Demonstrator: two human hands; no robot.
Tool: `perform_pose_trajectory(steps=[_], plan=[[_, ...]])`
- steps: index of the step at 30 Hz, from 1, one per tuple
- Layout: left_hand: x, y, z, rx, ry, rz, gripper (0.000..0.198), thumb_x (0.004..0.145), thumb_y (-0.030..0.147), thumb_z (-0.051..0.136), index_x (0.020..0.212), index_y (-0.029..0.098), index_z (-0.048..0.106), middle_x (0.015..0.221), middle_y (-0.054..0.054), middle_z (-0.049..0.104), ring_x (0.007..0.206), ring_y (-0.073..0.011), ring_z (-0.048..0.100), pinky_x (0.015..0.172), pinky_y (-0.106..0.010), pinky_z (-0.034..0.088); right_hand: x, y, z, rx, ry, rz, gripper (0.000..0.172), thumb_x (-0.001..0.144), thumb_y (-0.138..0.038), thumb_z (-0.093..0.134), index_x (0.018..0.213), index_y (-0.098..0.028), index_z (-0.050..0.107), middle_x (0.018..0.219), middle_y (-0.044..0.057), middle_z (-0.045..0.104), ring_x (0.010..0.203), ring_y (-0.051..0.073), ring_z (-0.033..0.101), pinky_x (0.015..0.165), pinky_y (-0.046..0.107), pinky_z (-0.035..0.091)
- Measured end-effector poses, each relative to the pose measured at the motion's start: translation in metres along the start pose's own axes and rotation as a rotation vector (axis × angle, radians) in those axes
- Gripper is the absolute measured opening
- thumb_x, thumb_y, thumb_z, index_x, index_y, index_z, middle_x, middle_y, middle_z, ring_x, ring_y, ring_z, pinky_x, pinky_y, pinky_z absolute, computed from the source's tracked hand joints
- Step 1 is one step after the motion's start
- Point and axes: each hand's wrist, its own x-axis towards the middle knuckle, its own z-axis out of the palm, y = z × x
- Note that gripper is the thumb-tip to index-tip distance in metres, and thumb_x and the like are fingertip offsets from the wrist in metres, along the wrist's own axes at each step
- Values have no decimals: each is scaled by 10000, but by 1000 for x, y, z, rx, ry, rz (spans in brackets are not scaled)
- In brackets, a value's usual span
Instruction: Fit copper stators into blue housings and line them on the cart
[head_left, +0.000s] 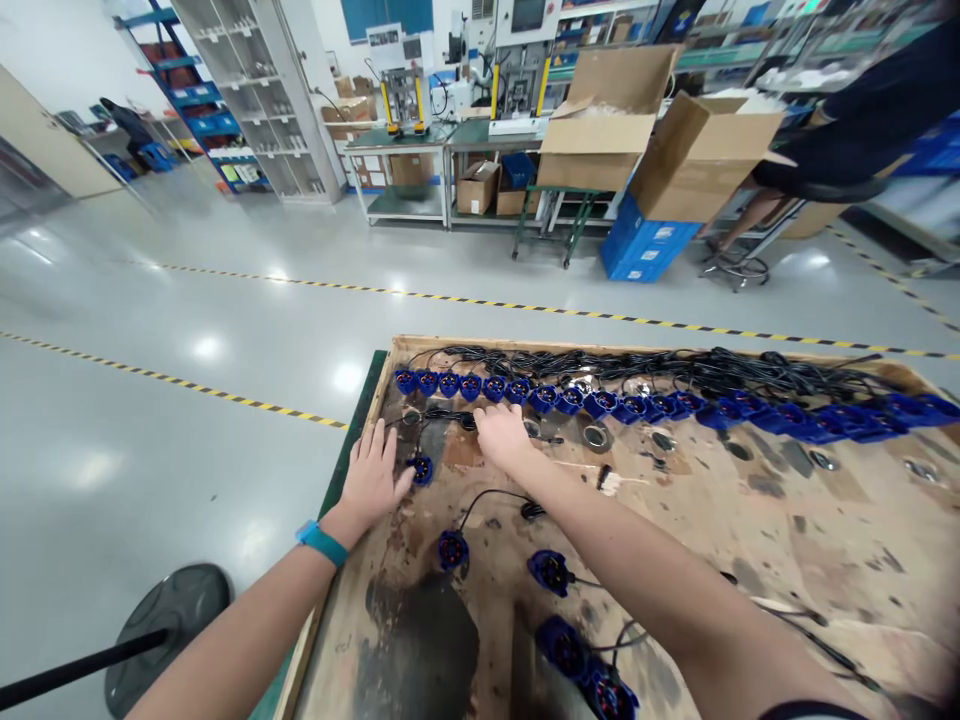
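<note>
My left hand lies with fingers spread at the left edge of the wooden-rimmed table. By its thumb sits a round blue housing with small coloured parts inside. My right hand is closed at the end of a bundled black cable, which seems to run to that housing; its fingertips are partly hidden. Nearer to me are another blue housing with its own cable and a further one beneath my right forearm. Two more blue housings lie at the bottom.
Along the far rim runs a row of blue housings, with black cables heaped behind them. Round holes dot the stained board. Beyond the floor tape stand cardboard boxes, a blue crate and a seated person. A black round base stands at left.
</note>
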Motion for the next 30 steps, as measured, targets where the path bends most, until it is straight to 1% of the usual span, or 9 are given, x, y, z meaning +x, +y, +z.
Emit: perform_pose_trajectory(steps=[3,8,12,14,17,19,23,27,30], plan=[[-8,6,2,-38,-14,104,964,843,744,559,1579,157,347,1676,-210,205,1531,-451,194,1202,-667,180,0,10,5,22,-31,-35,261,935,-88,456,1079,-138,668,1066,167,703,1038,271,583,895,413,343],[4,14,11,-13,-14,11,683,926,599,526,1441,151,545,1635,-221,311,1508,-428,270,1186,-710,165,11,6,3,67,1,-86,295,963,-96,432,1141,-150,662,1150,147,686,1115,267,545,916,393,363],[28,15,13,-9,9,-42,600,956,509,479,1372,86,570,1617,-248,332,1491,-408,305,1172,-698,221,10,7,-14,99,34,-85,317,997,-140,430,1246,-149,626,1316,157,617,1226,260,482,995,375,345],[36,14,15,-36,25,-69,589,967,472,457,1390,71,543,1618,-259,323,1484,-408,321,1170,-694,225,-12,18,-24,123,40,-53,285,1022,-208,437,1210,-151,644,1294,163,625,1221,270,488,1008,385,341],[29,15,14,-99,77,-75,713,962,519,465,1483,33,429,1638,-292,244,1510,-431,263,1193,-686,170,-79,44,-36,228,-36,-10,261,1034,-332,477,1044,-180,688,1089,121,698,1063,247,589,913,344,392],[8,21,7,-171,85,70,894,911,650,519,1543,44,340,1654,-294,185,1533,-444,196,1207,-667,153,-133,55,-38,289,-140,48,296,1005,-461,539,970,-211,694,955,79,713,928,227,636,803,309,417],[-41,55,-13,-315,-73,632,1029,810,716,662,1594,179,267,1666,-245,207,1527,-416,241,1188,-569,293,-206,43,-16,288,-263,180,446,846,-617,699,1014,-204,689,975,106,717,908,279,661,773,345,456],[-54,91,-18,-245,-189,768,715,973,189,512,1614,225,198,1644,-175,321,1427,-319,442,1115,-464,412,-204,-6,-1,301,-273,1,283,883,-356,689,1081,-154,671,1065,142,706,1019,294,643,926,400,444],[-45,97,-18,-217,-214,761,793,903,50,418,1627,162,115,1628,-191,346,1388,-315,486,1084,-456,438,-192,-26,-7,363,-180,-240,437,879,-320,682,1265,-134,600,1142,144,695,1115,297,598,1051,449,371]])
